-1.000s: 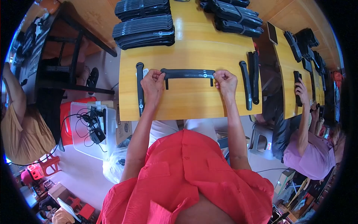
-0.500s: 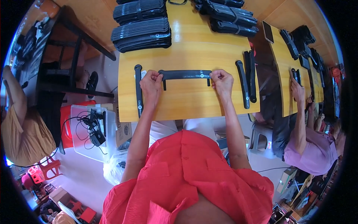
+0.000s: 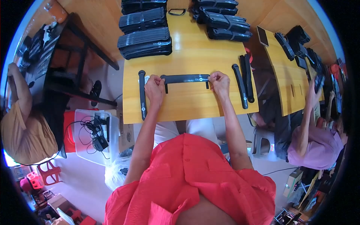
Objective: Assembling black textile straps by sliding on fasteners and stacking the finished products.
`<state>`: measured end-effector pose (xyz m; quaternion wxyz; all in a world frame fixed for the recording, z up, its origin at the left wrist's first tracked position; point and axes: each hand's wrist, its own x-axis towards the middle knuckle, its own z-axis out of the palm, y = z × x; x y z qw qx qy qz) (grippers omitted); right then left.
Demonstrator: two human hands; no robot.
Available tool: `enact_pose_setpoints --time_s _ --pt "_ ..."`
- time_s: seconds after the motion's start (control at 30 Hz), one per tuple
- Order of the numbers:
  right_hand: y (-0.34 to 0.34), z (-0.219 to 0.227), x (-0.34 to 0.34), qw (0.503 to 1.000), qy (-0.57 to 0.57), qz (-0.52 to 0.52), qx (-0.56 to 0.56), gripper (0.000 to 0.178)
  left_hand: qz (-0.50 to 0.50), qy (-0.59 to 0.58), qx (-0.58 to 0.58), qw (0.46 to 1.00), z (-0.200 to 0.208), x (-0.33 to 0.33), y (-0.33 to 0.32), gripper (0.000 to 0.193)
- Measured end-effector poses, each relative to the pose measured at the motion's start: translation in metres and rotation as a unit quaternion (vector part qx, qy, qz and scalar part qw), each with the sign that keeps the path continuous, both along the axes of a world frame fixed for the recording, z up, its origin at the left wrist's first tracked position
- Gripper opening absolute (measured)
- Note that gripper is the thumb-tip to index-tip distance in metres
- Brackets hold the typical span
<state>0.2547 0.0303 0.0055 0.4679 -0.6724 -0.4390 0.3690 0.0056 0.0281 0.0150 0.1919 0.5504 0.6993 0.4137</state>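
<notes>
A flat black strap [image 3: 183, 78] with white print near its right end stretches sideways across the wooden table [image 3: 187, 102]. My left hand [image 3: 154, 89] pinches its left end between thumb and fingers. At the other end my right hand [image 3: 220, 83] pinches it the same way. Two short black strips, one a left strip [image 3: 167, 89] and one a right strip [image 3: 207, 86], show just below the strap's ends. Left of my left hand lies another strap [image 3: 142, 95], lengthwise. Beyond my right hand lies a further strap [image 3: 240, 86], beside a pair of dark straps [image 3: 247, 78].
Bundled black straps form a left stack [image 3: 144, 41] and a right stack [image 3: 228, 26] at the table's far side. A clear plastic bin [image 3: 84, 150] with cables stands on the floor at left. Co-workers sit at both sides; the right one's hand [image 3: 312, 96] holds something dark.
The view has shifted slightly. My hands keep their pinch on the strap's two ends, with little movement. The co-worker on the right has raised a hand with a dark thing off the table.
</notes>
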Motion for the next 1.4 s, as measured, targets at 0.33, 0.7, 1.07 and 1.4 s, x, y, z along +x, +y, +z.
enact_pose_setpoints --time_s 0.33,0.7,1.07,1.4 --pt "-0.029 0.014 -0.003 0.957 -0.147 -0.058 0.244 0.013 -0.099 -0.152 0.057 0.982 0.014 -0.021 -0.02 0.031" --pt "-0.051 0.001 -0.043 0.821 -0.531 0.2 0.058 0.065 -0.213 0.336 0.008 0.917 -0.014 -0.003 -0.042 0.078" --pt "-0.068 0.054 -0.116 0.88 -0.338 0.272 0.194 0.045 -0.025 -0.151 0.123 0.98 0.06 -0.07 -0.11 0.019" --pt "-0.09 0.018 -0.221 0.857 -0.375 0.339 0.099 0.052 0.098 -0.405 -0.021 0.909 0.018 -0.113 -0.163 0.022"
